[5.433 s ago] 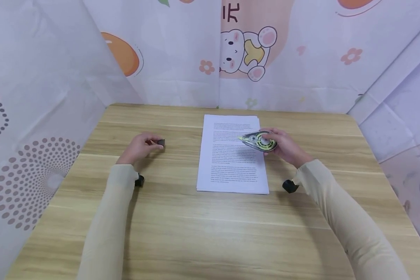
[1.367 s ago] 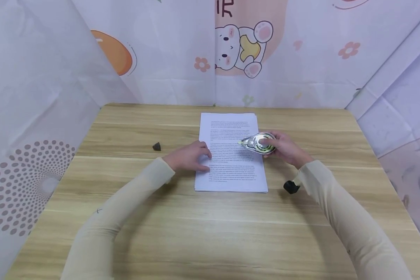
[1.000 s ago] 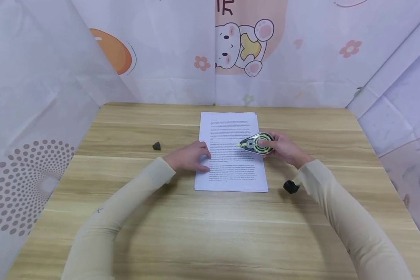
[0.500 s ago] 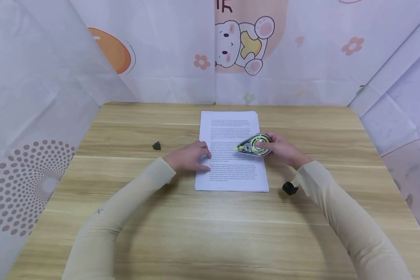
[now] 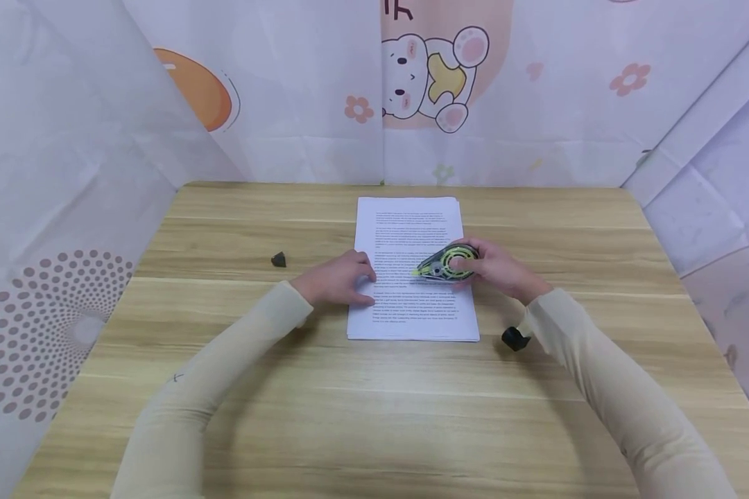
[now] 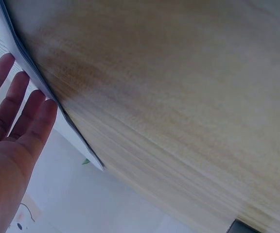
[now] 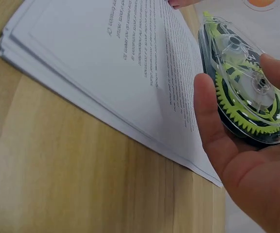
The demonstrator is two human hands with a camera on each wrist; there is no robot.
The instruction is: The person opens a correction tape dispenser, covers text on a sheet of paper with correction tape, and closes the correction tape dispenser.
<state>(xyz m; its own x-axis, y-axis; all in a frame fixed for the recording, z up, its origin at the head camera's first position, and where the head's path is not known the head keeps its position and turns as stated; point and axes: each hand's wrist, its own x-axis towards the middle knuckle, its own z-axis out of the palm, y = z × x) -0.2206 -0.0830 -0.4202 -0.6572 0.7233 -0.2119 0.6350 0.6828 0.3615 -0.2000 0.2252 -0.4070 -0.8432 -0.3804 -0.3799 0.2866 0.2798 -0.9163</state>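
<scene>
My right hand (image 5: 499,267) grips a correction tape dispenser (image 5: 458,263) with a clear case and lime-green gears, the thumb on its top face. Its yellow-green tip points left, over the printed lines at mid-page. Below it lies a stack of printed paper (image 5: 412,319), whose slightly uneven sheets show in the right wrist view. My left hand (image 5: 340,278) rests on the stack's left edge with relaxed, spread fingers (image 6: 43,116). To the left of that hand, a small dark cap-like piece (image 5: 278,259) lies on the table.
The wood-grain table (image 5: 374,416) reaches back to a printed curtain (image 5: 287,104) with a cartoon bear; more curtain stands at both sides. A black wrist camera (image 5: 515,339) sits under the right sleeve.
The left hand has put down the small dark piece and moved right onto the paper. The right hand has shifted the correction tape left and nearer me down the page.
</scene>
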